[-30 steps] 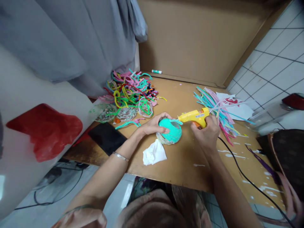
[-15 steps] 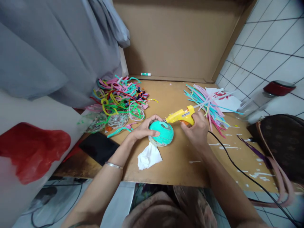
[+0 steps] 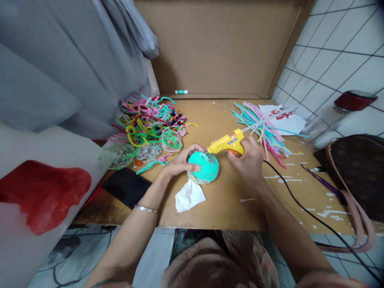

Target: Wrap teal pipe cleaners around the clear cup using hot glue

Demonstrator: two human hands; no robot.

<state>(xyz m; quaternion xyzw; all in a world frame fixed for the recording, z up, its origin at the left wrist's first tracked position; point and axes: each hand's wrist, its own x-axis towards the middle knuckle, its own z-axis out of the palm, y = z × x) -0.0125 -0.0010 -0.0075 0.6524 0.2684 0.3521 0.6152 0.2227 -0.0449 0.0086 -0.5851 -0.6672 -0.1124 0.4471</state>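
A: What does each grip have?
B: The left grip (image 3: 181, 163) is curled around a rounded turquoise piece (image 3: 205, 171), thumb against its side. The right grip (image 3: 248, 161) is wrapped around a yellow glue gun (image 3: 225, 145), whose front end is at the piece's far rim; whether they touch, I can't tell.
A: Any writing on the gun?
B: A pale label (image 3: 233, 141) on its side, the dark print too small to read.
A: Where's the piece?
B: Between both grips, at the middle of the counter (image 3: 210, 124), just beyond a crumpled white tissue (image 3: 190, 197).
A: Farther out?
B: Tangled fuzzy stems (image 3: 150, 116) lie left, a straighter bundle (image 3: 260, 125) right, beside a white sheet (image 3: 295, 123) with red markings I can't make out. At the far edge lies a green-and-white tube (image 3: 181, 92), lettering illegible. On the right, a brown bag (image 3: 360, 172) carries small repeated motifs.
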